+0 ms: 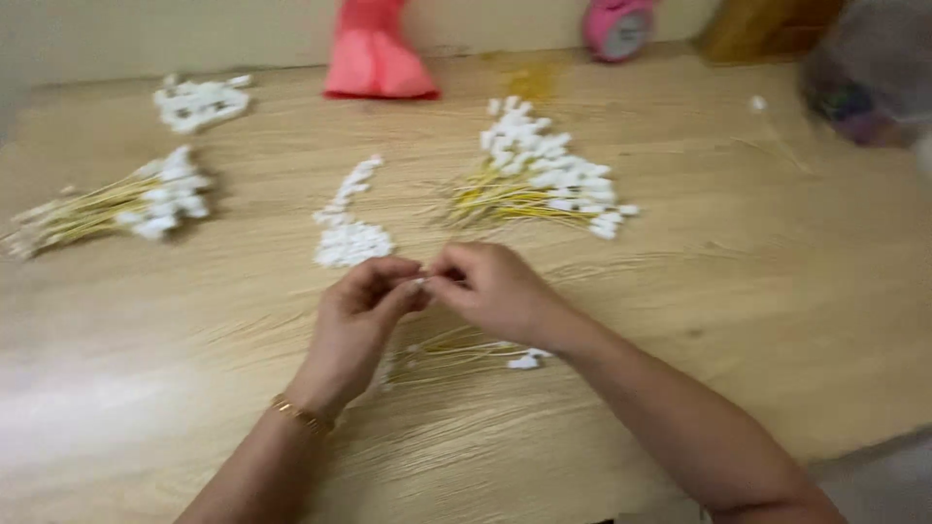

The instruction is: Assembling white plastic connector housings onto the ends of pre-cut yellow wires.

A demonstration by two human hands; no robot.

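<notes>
Pinching so small a white-tipped stem (419, 282) between both sets of fingertips, the left hand (361, 312) and right hand (497, 289) could let it slip or snap if either thumb shifts, dropping it among the loose stems (466, 351) lying on the table (680, 320) beneath. Both hands hover over the middle, fingers curled narrow and meeting tip to tip, though blur hides whether only one stem is held.

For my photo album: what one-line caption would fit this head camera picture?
Left hand and right hand pinch a small white-tipped piece together above a wooden table strewn with bundles of yellow-stemmed white-tipped sticks.
</notes>
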